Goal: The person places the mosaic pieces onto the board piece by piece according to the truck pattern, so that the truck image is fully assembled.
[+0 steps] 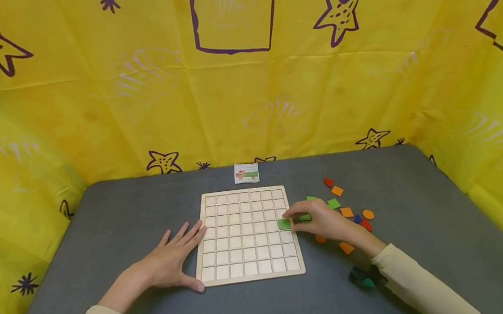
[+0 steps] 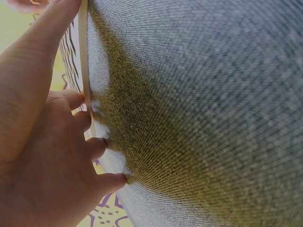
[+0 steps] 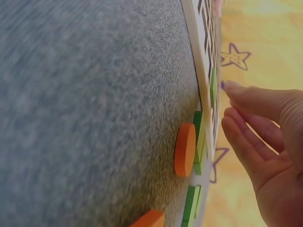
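A pale wooden grid board [image 1: 241, 242] lies on the grey table. One green square tile [image 1: 284, 224] sits in its rightmost column, about mid-height; the same green tile [image 3: 213, 87] shows in the right wrist view. My left hand [image 1: 170, 264] rests with spread fingers at the board's left edge, fingertips on the frame and thumb at the near corner. My right hand [image 1: 320, 219] is over the board's right edge, thumb and index finger apart beside the green tile. Nothing is clearly held there. A tiny purple spot shows at the thumb tip in the right wrist view; I cannot tell what it is.
Right of the board lie several loose pieces: green tiles [image 1: 333, 203], orange squares [image 1: 346, 212], an orange disc [image 1: 368, 214], red pieces [image 1: 328, 182] and a blue piece [image 1: 357, 219]. A small picture card [image 1: 246, 173] lies behind the board. Yellow cloth [image 1: 243, 90] surrounds the table.
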A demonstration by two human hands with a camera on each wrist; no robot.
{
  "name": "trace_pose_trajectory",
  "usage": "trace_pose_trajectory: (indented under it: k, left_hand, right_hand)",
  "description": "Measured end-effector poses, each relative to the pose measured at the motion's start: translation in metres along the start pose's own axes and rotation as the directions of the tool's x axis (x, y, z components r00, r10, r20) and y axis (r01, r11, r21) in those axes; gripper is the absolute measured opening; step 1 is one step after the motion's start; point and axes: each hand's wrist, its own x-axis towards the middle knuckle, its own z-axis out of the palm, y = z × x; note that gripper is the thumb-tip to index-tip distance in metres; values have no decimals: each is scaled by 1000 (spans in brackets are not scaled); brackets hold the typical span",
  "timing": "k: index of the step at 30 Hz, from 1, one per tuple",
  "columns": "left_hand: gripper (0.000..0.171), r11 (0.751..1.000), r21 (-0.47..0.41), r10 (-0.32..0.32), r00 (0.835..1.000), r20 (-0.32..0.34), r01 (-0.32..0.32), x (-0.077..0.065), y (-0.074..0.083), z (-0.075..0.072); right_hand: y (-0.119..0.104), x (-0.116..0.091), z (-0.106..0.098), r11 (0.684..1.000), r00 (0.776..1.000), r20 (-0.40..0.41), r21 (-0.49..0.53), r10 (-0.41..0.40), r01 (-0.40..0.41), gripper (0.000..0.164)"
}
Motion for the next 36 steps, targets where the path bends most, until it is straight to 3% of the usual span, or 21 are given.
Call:
trace_pose_trajectory:
  k: [13,36]
  left_hand:
    - [128,1000,-5,0,1000,2,0,0,0,0]
    - [128,1000,1,9,1000,-2,-9,-1,1,-1]
  right_hand:
    - [5,-16,-7,991,998,-11,112,68,-66,33]
    - [18,-37,-10,991,998,-29,124,59,-55,33]
